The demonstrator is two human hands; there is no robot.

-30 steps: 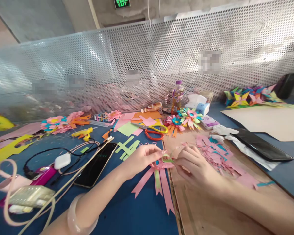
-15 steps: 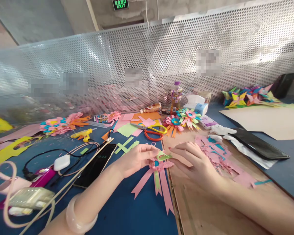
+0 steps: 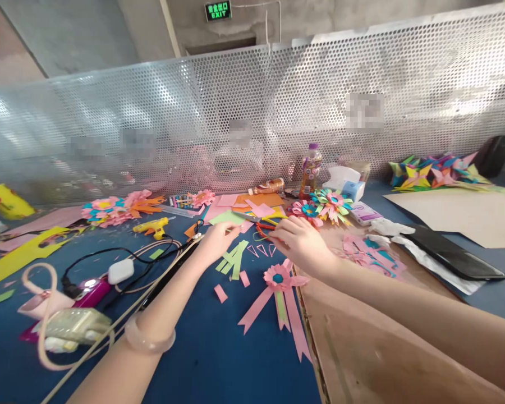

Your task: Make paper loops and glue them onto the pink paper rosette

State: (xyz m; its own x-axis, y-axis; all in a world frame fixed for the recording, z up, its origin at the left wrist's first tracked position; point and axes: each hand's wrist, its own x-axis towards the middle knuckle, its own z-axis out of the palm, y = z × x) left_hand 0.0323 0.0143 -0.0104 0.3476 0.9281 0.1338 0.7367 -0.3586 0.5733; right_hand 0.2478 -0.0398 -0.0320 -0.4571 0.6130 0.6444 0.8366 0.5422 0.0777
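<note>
My left hand (image 3: 219, 240) reaches forward over the blue table, its fingers pinched together near the scissors' blades. What lies between those fingertips, if anything, is too small to make out. Across from it, my right hand (image 3: 299, 242) is closed at the fingertips, where the thin edge of a green paper strip (image 3: 257, 233) shows. Behind these fingers lie scissors (image 3: 271, 220) with yellow and orange handles, partly covered. Closer to me rests a pink paper flower (image 3: 278, 277) with a blue centre and notched ribbon tails. Green paper strips (image 3: 234, 259) and small pink pieces (image 3: 221, 293) lie left of it.
Cables, a power bank (image 3: 93, 292) and a yellow glue gun (image 3: 151, 227) occupy the left. Finished paper flowers (image 3: 330, 205), a drink bottle (image 3: 310, 171) and a tissue pack (image 3: 353, 189) stand behind. Pink scraps (image 3: 368, 253) lie on the brown board (image 3: 345, 331). A perforated metal screen (image 3: 185, 123) closes the back.
Both hands have moved forward from above the pink flower toward the scissors, leaving the flower uncovered. The green paper loop held between them is now barely visible.
</note>
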